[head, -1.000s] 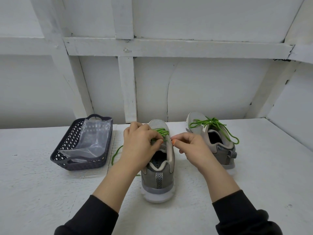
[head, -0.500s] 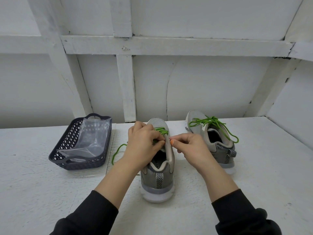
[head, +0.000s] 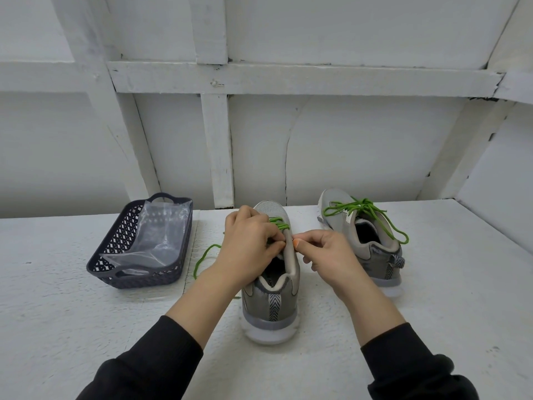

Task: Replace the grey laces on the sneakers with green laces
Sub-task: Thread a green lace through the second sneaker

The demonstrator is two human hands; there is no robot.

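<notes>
Count: 2 grey sneakers: near sneaker [head: 271,307], far sneaker [head: 372,249]. 2 green laces: near lace [head: 278,223] on the first, far lace [head: 360,207] on the second. 1 dark basket [head: 115,272], 1 clear plastic bag [head: 155,238] in it. 2 hands: left hand [head: 248,243], right hand [head: 328,252]. 2 black sleeves: left sleeve [head: 144,365], right sleeve [head: 409,368]. 1 white table [head: 57,313].

The right hand [head: 328,255] has drawn in across a small gap, so its pinched fingertips [head: 297,243] now touch the side edge of the sneaker [head: 271,301] just left of it. The left hand [head: 248,246] has edged toward the right hand, its fingers curling further down over the green lace [head: 278,223] at the tongue.
</notes>
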